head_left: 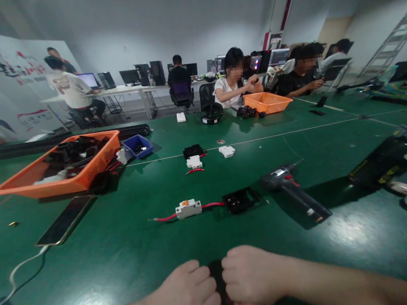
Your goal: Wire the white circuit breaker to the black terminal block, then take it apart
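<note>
My left hand (192, 293) is a closed fist at the bottom centre, and my right hand (252, 279) is a fist just right of it, a narrow gap between them. Nothing shows in either. Beyond them on the green table lies a white breaker (188, 208) with an orange switch. A red wire (213, 204) joins it to a black part (235, 201); another red wire (167, 218) sticks out to its left. A black power screwdriver (296, 193) lies to the right. Farther back are a second white breaker (194, 162), a short red wire (195, 170) and a white module (227, 151).
At the left are an orange basket (92, 177) of black parts, a small blue bin (137, 146) and a phone (66, 220) on a white cable. A black bottle-like object (391, 158) lies right. People sit across the table near another orange basket (267, 102).
</note>
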Action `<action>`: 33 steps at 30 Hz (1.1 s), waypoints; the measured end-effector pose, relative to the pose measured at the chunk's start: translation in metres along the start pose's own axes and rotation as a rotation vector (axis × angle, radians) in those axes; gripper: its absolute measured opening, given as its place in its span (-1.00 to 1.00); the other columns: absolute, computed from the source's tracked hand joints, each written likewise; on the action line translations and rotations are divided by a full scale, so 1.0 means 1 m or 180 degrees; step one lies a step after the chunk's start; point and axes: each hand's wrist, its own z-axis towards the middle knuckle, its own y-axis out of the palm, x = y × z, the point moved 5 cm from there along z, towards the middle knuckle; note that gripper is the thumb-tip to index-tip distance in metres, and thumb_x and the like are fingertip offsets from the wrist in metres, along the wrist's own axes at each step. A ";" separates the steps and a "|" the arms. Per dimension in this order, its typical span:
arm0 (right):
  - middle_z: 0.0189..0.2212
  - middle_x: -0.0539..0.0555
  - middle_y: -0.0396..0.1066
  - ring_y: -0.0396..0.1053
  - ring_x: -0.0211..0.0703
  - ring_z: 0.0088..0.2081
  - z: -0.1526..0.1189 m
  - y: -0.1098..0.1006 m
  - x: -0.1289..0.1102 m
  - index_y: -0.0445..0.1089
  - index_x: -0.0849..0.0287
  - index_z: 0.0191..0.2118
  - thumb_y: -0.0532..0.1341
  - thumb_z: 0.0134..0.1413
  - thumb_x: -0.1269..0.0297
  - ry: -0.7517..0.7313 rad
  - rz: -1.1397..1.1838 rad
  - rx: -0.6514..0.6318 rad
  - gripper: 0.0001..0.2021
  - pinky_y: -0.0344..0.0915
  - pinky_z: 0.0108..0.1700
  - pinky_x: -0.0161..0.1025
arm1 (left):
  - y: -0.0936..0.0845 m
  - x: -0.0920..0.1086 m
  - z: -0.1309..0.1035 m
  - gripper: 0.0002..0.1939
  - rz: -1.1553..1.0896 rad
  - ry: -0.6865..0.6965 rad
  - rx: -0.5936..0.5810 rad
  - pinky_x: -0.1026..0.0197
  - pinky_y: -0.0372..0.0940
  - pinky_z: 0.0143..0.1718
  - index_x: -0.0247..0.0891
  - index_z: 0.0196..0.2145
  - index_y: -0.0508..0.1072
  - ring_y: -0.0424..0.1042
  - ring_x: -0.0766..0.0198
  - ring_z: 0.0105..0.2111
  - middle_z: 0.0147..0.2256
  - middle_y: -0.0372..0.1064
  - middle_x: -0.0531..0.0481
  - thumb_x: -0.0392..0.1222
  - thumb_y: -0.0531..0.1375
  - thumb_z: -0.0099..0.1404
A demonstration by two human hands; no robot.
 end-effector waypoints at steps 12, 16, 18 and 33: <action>-0.72 -0.09 0.24 0.10 -0.24 -0.57 0.010 0.019 0.000 0.23 0.13 -0.69 0.30 0.01 0.23 -0.0002 0.0944 0.0188 -0.65 -0.05 -0.55 -0.23 | 0.031 -0.012 -0.012 -0.68 -0.0871 0.0277 -0.0643 0.14 -0.01 -0.55 -0.21 -0.55 0.22 0.21 0.30 -0.53 -0.56 0.30 0.10 -0.20 0.25 0.28; -0.71 -0.10 0.22 0.10 -0.28 -0.57 0.009 0.018 0.006 0.21 0.14 -0.67 0.28 0.01 0.27 0.0097 0.1465 0.0338 -0.67 0.02 -0.52 -0.30 | 0.032 -0.014 -0.014 -0.69 -0.1167 0.0276 -0.0635 0.16 0.01 -0.55 -0.20 -0.54 0.23 0.23 0.31 -0.54 -0.59 0.28 0.11 -0.16 0.22 0.30; -0.70 -0.10 0.20 0.11 -0.30 -0.57 0.009 0.017 0.008 0.16 0.14 -0.67 0.28 0.02 0.29 0.0133 0.1665 0.0372 -0.65 0.05 -0.50 -0.32 | 0.034 -0.015 -0.015 -0.71 -0.1255 0.0288 -0.0593 0.15 0.00 -0.56 -0.20 -0.53 0.24 0.23 0.32 -0.54 -0.59 0.29 0.11 -0.16 0.22 0.30; -0.69 -0.10 0.18 0.13 -0.29 -0.56 0.011 0.013 0.008 0.09 0.12 -0.66 0.26 0.06 0.30 0.0108 0.1638 0.0279 -0.60 0.09 -0.48 -0.33 | 0.033 -0.017 -0.014 -0.71 -0.1413 0.0210 -0.0547 0.15 0.02 -0.56 -0.19 -0.53 0.21 0.21 0.32 -0.55 -0.60 0.26 0.10 -0.17 0.15 0.33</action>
